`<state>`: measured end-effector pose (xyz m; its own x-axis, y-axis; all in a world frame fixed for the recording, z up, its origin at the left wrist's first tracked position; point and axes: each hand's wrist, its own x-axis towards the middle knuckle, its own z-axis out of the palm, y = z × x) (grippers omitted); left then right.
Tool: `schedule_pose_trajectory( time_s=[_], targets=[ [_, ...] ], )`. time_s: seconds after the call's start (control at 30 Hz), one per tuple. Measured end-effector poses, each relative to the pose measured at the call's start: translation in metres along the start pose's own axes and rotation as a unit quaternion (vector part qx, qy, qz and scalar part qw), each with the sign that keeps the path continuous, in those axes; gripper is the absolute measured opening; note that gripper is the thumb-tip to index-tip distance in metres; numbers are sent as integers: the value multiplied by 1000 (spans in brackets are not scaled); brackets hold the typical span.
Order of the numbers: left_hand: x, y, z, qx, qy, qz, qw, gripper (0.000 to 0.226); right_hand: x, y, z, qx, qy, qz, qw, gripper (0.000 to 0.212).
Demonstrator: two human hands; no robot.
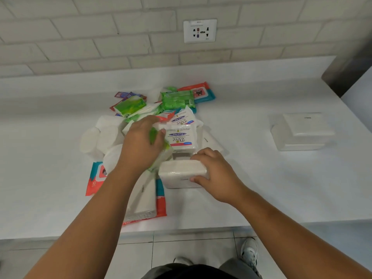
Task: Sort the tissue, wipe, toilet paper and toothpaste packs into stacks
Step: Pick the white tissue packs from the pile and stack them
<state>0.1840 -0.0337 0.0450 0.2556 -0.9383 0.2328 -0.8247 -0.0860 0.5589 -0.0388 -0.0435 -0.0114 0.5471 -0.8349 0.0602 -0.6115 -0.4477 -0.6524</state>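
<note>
left hand (141,146) grips a green pack (153,135); right hand (218,174) clasps a white tissue pack (181,172), dove packs (182,135) crowding just behind.

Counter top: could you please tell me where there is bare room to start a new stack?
Bare counter lies between the mixed pile and the white stack, and left of the pile. Crowded around the left hand and right hand.

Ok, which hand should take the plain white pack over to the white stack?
Right. The right hand grips the plain white pack and lies nearer the white stack on the right; the left hand holds a green pack in the pile.
</note>
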Motion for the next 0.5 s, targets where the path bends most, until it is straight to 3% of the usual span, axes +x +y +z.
schedule_pose_trajectory(
  time_s=[0.07,0.17,0.23,0.33,0.5],
  targets=[
    [-11,11,2,-76,-5,2,997,33,-1,5,-13,59,0,28,998,52],
    [-22,28,10,-183,-81,-26,979,26,-4,17,-33,157,13,74,985,47],
    [-27,41,22,-201,-127,-28,971,29,-8,25,-51,256,25,114,959,42],
    [-29,64,43,-236,-166,-40,957,33,-16,42,-78,416,45,157,895,36],
    [-29,97,78,-241,-242,-41,939,31,-30,74,-102,481,86,200,849,35]
  ],
)
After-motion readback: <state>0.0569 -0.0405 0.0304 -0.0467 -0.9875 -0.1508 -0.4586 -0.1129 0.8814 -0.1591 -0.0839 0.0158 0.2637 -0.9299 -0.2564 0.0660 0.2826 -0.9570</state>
